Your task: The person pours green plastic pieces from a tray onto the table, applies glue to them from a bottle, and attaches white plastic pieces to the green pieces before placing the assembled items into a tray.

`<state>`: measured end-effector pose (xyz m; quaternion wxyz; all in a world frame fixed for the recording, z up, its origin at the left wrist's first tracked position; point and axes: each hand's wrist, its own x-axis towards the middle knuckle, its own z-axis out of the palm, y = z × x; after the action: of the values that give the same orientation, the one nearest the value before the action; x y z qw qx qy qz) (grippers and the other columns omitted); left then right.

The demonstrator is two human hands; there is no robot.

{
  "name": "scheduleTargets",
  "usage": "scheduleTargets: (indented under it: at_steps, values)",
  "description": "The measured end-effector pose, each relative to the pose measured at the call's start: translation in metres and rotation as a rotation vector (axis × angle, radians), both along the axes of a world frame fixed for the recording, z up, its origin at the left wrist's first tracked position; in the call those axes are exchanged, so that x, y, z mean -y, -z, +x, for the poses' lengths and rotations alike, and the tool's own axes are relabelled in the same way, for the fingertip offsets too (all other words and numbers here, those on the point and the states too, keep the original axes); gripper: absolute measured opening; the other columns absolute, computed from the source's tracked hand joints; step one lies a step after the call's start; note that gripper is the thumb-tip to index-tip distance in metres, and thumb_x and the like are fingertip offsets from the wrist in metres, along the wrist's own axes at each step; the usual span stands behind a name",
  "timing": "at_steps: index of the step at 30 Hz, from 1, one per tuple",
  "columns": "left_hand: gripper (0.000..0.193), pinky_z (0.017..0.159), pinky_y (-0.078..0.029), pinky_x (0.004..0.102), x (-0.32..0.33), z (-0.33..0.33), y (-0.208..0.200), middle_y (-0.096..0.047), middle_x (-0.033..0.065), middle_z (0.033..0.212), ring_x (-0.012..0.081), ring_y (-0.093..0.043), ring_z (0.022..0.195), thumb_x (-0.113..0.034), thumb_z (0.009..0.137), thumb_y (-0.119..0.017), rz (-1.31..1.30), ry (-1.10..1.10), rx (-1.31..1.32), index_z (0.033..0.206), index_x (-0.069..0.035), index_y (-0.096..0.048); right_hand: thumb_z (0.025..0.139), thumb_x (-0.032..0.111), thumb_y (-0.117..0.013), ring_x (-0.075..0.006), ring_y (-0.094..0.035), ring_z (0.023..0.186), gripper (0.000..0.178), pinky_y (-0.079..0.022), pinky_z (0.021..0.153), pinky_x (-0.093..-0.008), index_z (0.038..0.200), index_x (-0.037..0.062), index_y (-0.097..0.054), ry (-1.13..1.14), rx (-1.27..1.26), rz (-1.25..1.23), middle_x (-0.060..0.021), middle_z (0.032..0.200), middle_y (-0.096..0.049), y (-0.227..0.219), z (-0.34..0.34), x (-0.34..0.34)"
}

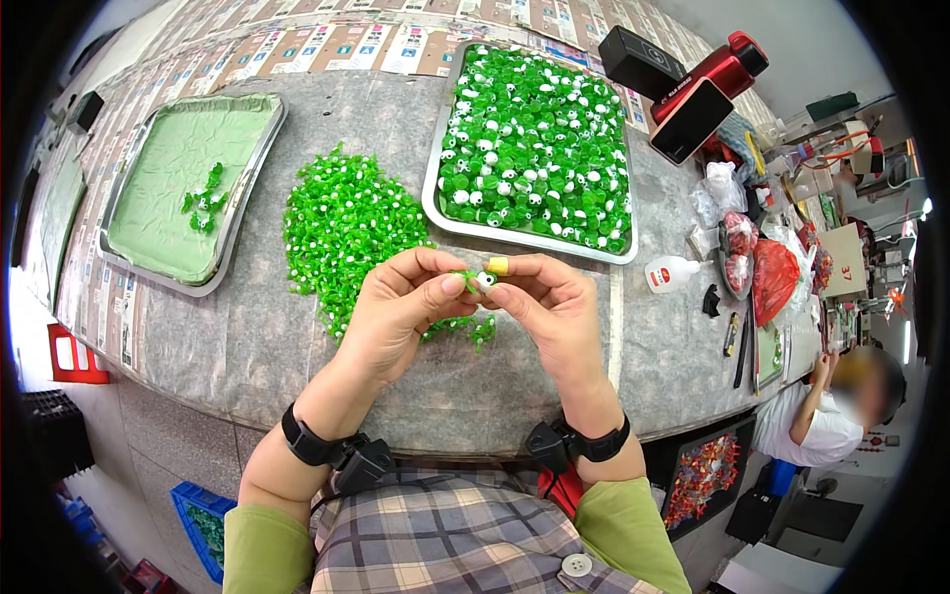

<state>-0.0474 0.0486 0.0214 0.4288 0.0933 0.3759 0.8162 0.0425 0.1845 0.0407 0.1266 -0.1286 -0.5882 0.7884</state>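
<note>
Both hands meet over the near middle of the table, fingertips almost touching. My left hand [401, 305] pinches a small green plastic piece [469, 281] between thumb and index finger. Against it, my right hand [556, 309] pinches a small white ball with a black dot [486, 280], like an eye. A yellow band wraps my right index fingertip. Just beyond my left hand lies a heap of small green pieces with white spots [351, 223], a few of them scattered below my fingers. Behind my right hand, a metal-rimmed tray [524, 238] is full of green and white eye balls.
At left, a green-lined tray [148, 198] holds several joined green figures [205, 201]. A white glue bottle [673, 273], a phone [692, 121] and a red flask [727, 69] lie at right, near plastic bags [775, 280]. Another person [816, 426] sits at far right.
</note>
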Motion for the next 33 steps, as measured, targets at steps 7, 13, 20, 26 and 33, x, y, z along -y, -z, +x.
scheduleTargets:
  at_steps: [7,13,20,26,33]
  values:
    - [0.014,0.063,-0.047,0.0231,-0.001,0.001,0.0,-0.061,0.006,0.079,0.011,-0.057,0.068,-0.01,0.077,-0.061,-0.05,-0.051,-0.074,0.087,-0.002,-0.056,0.076,0.0,-0.059,-0.0118,-0.058,0.08,0.022,-0.047,0.071,-0.0217,0.097,-0.0021,-0.055,-0.044,-0.028,-0.106,-0.0079,0.088,-0.06,-0.005,0.002,-0.005]
    - [0.012,0.062,-0.046,0.0218,0.0,0.002,-0.001,-0.06,0.0055,0.076,0.0105,-0.056,0.068,-0.008,0.076,-0.061,-0.081,-0.066,-0.171,0.085,-0.001,-0.057,0.076,0.0,-0.059,-0.0106,-0.058,0.079,0.021,-0.046,0.071,-0.0204,0.096,-0.0024,-0.055,-0.019,-0.038,-0.006,-0.0073,0.087,-0.06,-0.006,0.002,0.001]
    - [0.008,0.06,-0.043,0.021,-0.003,0.005,-0.001,-0.058,0.0045,0.072,0.0108,-0.055,0.069,0.0,0.072,-0.062,-0.207,-0.229,-0.732,0.079,0.0,-0.059,0.076,0.002,-0.059,-0.0101,-0.057,0.079,0.018,-0.046,0.069,-0.0199,0.094,-0.0024,-0.055,-0.05,0.017,0.058,-0.007,0.086,-0.06,-0.007,0.004,-0.002]
    - [0.013,0.055,-0.042,0.0244,-0.001,0.001,-0.008,-0.057,0.0065,0.069,0.0153,-0.054,0.063,0.002,0.065,-0.065,-0.263,-0.27,-1.093,0.075,-0.002,-0.058,0.078,0.004,-0.058,-0.0101,-0.057,0.078,0.023,-0.046,0.069,-0.0205,0.099,-0.0032,-0.055,-0.117,0.034,-0.048,-0.0073,0.086,-0.06,-0.009,0.003,-0.006]
    - [0.014,0.053,-0.042,0.0257,-0.002,0.0,-0.009,-0.057,0.0065,0.068,0.0172,-0.054,0.06,0.001,0.063,-0.066,-0.296,-0.297,-1.23,0.074,-0.004,-0.058,0.079,0.006,-0.057,-0.0114,-0.058,0.078,0.023,-0.047,0.069,-0.0214,0.1,-0.0037,-0.056,-0.151,0.08,0.016,-0.0091,0.088,-0.061,-0.004,0.004,-0.009]
